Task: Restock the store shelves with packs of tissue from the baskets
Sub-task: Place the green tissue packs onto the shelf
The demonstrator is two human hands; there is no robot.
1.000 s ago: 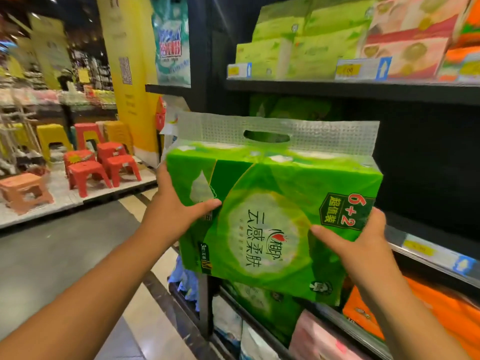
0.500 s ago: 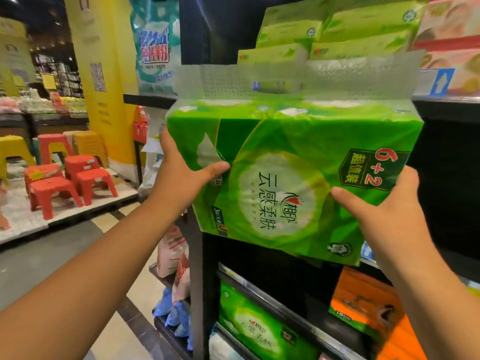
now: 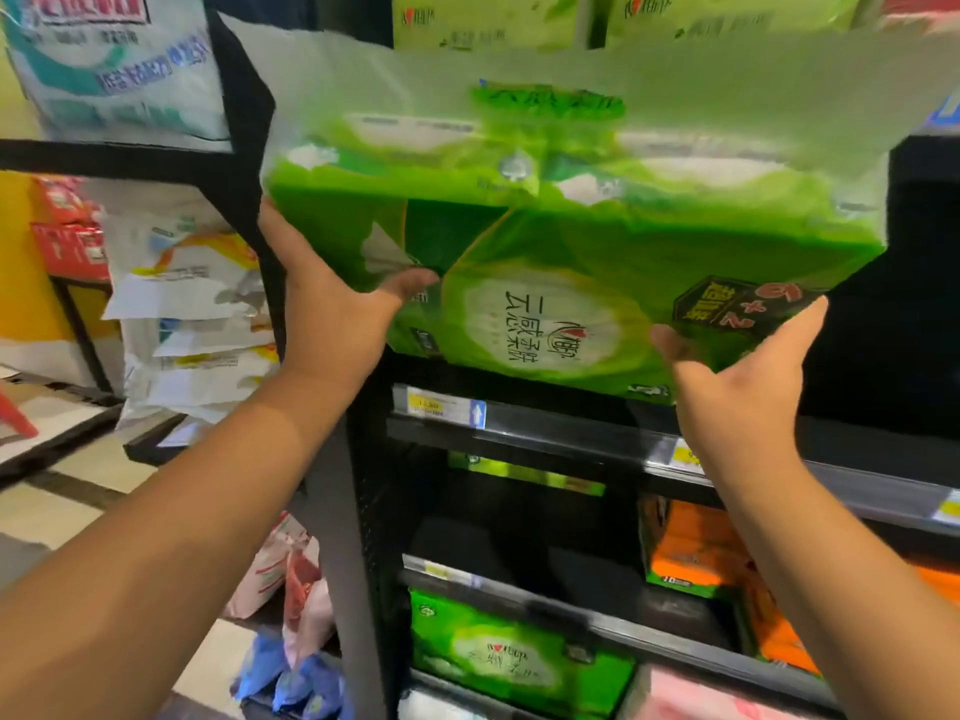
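Two bare hands lift a bright green plastic-wrapped multipack of tissue (image 3: 571, 283) toward a black metal store shelf (image 3: 561, 433). The pack is held in the air in front of the dark bay above the shelf's price rail and is not yet resting on it. The left hand (image 3: 332, 314) clasps the pack's left end, thumb laid across the front and fingers running up the side. The right hand (image 3: 737, 376) clamps the lower right corner, thumb on the front and fingers raised along the edge.

The job looks part done. Pale green packs (image 3: 488, 18) fill the tier overhead, while a matching green pack (image 3: 519, 652) and orange packs (image 3: 691, 553) sit on lower tiers. Dark gaps show between them, and this pack is yet to go in. No basket is in view.

A dark badge on the wrapper reads "6+2" in red. The white oval carries Chinese characters, seemingly "云感柔肤", beside a red heart logo. A yellow price ticket (image 3: 426, 405) on the rail is too blurred to read.
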